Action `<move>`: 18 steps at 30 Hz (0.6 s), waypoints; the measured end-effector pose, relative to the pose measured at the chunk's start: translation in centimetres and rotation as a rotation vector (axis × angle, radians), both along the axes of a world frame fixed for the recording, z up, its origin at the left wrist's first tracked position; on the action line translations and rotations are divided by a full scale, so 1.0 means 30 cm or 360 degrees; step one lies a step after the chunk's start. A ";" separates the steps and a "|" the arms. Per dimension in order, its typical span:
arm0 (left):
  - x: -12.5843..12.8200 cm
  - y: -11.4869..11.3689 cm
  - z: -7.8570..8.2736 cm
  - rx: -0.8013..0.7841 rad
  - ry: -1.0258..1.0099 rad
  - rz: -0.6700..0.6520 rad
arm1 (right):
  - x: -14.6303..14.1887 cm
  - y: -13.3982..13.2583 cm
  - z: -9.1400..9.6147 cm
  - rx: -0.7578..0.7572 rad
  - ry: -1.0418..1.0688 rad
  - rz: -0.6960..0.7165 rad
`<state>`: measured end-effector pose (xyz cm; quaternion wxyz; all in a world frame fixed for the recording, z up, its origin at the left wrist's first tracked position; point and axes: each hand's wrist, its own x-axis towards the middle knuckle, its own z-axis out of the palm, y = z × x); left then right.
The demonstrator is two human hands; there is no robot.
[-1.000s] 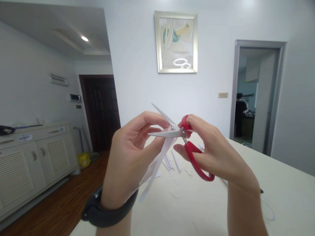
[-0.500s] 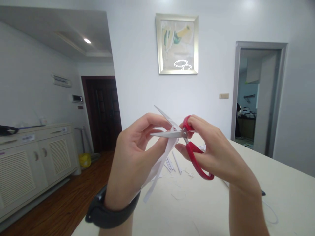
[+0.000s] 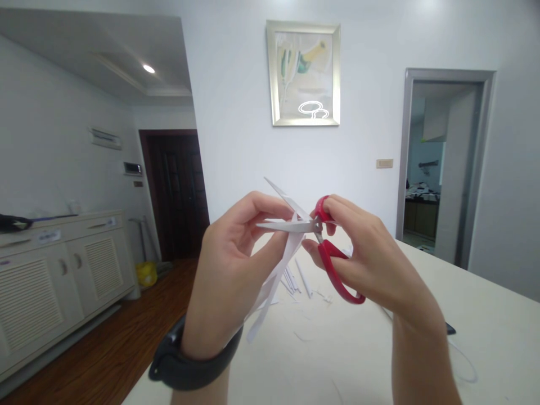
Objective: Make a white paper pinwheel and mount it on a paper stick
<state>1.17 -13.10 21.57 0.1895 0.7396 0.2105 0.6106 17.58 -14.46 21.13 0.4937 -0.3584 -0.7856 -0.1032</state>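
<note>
The scissors (image 3: 307,226) were held above the desk (image 3: 354,349), blades spread apart and pointing toward the left hand (image 3: 236,264). That hand was half curled, thumb and fingertips pinching a white strip (image 3: 275,287) just beside the scissors. The strip ran up between the blades, its loose end hanging below the scissors; whether the edges touched it could not be told. The right hand (image 3: 367,247) was closed around the scissors' red handles, the loops apart. A black band (image 3: 194,363) circled the left wrist, below and left of the scissors. Thin white sticks (image 3: 304,279) lay on the desk beyond the scissors, and a framed picture (image 3: 306,73) hung on the wall above them.
</note>
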 end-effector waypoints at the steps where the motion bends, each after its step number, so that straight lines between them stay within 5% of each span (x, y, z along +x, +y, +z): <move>1: -0.001 0.000 0.001 -0.0003 0.0005 -0.0009 | 0.000 0.000 0.000 0.0002 0.0004 -0.0004; 18: 0.000 0.004 0.002 -0.0035 0.0004 -0.0085 | -0.002 0.008 0.001 0.0001 -0.0010 -0.0078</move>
